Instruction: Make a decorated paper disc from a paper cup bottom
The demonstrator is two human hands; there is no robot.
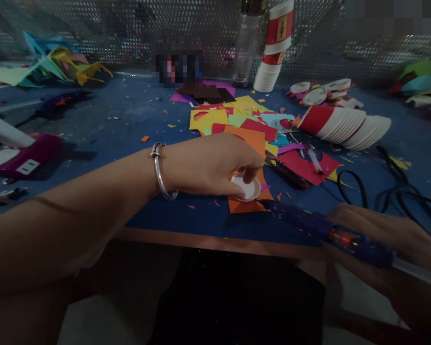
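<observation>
The left hand (224, 160), thumb and fingers narrowed, steadies a shallow white cup piece (253, 191) on orange paper (241, 207), while the right hand (373, 235) grips a blue glue gun (309, 223). The nozzle sits at the piece's four o'clock, near the rim; whether it touches is unclear. Stacked paper cups (345, 125) lie at two o'clock from the piece. Good work here likely calls for light, even pressure to keep the piece flat, a low, steady nozzle and fingertips well clear of heat.
</observation>
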